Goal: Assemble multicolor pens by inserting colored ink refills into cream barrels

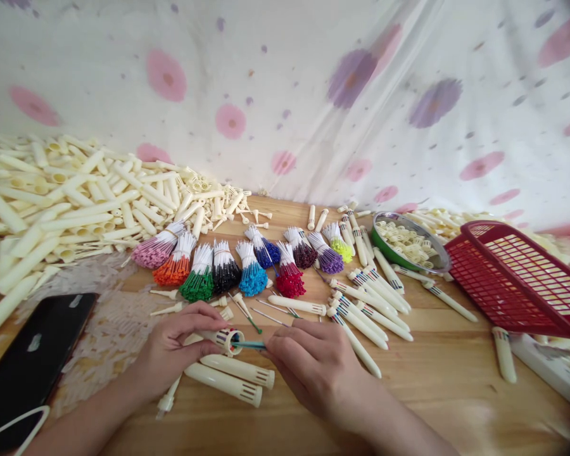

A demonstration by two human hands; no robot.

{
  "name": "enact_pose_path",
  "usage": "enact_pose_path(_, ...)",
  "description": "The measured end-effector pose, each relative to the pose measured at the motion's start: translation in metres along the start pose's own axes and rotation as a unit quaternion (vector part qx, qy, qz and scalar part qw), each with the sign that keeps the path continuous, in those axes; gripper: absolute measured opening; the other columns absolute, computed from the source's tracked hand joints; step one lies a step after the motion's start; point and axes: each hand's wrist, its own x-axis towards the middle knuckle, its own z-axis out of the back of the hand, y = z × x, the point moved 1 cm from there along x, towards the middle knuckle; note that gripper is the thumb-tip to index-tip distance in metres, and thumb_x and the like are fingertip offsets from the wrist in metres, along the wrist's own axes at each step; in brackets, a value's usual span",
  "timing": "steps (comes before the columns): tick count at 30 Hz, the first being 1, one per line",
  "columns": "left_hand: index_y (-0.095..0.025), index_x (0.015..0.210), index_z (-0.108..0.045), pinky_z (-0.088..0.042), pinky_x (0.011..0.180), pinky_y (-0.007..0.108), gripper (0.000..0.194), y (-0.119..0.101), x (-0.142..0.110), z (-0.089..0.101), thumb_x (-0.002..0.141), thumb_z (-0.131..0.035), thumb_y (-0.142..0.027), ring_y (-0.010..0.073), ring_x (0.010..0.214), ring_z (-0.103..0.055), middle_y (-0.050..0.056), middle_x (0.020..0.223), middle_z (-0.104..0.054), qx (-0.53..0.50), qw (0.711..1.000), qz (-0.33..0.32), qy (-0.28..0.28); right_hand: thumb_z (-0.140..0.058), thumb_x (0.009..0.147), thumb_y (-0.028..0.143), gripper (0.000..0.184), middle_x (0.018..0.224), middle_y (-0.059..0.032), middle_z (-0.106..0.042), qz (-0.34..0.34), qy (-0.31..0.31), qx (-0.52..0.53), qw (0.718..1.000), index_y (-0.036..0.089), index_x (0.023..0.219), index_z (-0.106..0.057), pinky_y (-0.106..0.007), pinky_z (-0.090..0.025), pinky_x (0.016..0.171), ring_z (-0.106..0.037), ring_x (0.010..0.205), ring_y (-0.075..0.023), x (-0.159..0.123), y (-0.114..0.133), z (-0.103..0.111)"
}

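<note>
My left hand (183, 348) is closed around a cream multicolour pen barrel (223, 340), its slotted, open end facing right. Coloured bits show inside that opening. In the fingers of my right hand (308, 361) is a thin teal tool (251, 344) that looks like tweezers; its tip is at the mouth of the barrel. Two more cream barrels (237, 372) lie just below on the table. Behind my hands stand bundles of pen refills with white stems and coloured ends, among them green (198, 278), light blue (253, 272) and red (289, 275).
Cream barrels are heaped at the left (76, 196). A black phone (38, 354) lies in front of them, beside scattered clear pieces (99, 335). Pens with coloured slots (361, 310) lie right of centre. Farther right are a green-sided bowl of small cream parts (396, 253) and a red basket (503, 278).
</note>
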Motion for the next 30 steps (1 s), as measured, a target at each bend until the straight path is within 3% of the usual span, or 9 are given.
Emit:
enact_pose_path(5,-0.028,0.072,-0.077,-0.058,0.067,0.025,0.016,-0.002,0.000,-0.002,0.058,-0.081,-0.022,0.0177,0.072,-0.069,0.002,0.075,-0.069,0.011,1.000,-0.007,-0.019,-0.040,0.090,0.007,0.021,0.061,-0.0014,-0.058,-0.007,0.010,0.008,1.000,0.015,0.077,-0.055,-0.024,-0.035,0.049,-0.046,0.053,-0.0118,-0.001,0.000,-0.002)
enact_pose_path(12,-0.029,0.078,-0.077,-0.057,0.067,0.024,0.020,-0.001,0.000,-0.001,0.061,-0.080,-0.017,0.0167,0.073,-0.068,0.002,0.078,-0.069,-0.016,1.000,-0.017,0.005,-0.044,0.088,0.006,0.019,0.065,-0.0021,-0.060,-0.032,-0.008,-0.003,0.999,0.014,0.078,-0.057,-0.023,-0.036,0.050,-0.049,0.056,-0.0116,-0.001,-0.004,0.008)
enact_pose_path(20,-0.029,0.081,-0.078,-0.055,0.070,0.020,0.028,-0.001,-0.001,-0.001,0.062,-0.078,-0.009,0.0150,0.076,-0.068,0.001,0.080,-0.069,-0.036,0.999,-0.027,0.013,-0.047,0.091,0.013,0.017,0.063,-0.0013,-0.060,-0.029,-0.006,-0.007,1.000,0.014,0.079,-0.059,-0.023,-0.036,0.049,-0.050,0.054,-0.0113,0.000,-0.001,0.005)
enact_pose_path(30,-0.030,0.087,-0.078,-0.056,0.070,0.021,0.032,0.004,-0.001,0.000,0.064,-0.077,-0.008,0.0167,0.078,-0.068,0.003,0.083,-0.071,-0.050,0.997,-0.034,0.048,-0.046,0.087,0.006,0.014,0.067,-0.0023,-0.063,-0.010,-0.010,0.016,1.000,0.015,0.085,-0.058,-0.023,-0.035,0.049,-0.047,0.054,-0.0115,0.000,-0.004,0.007)
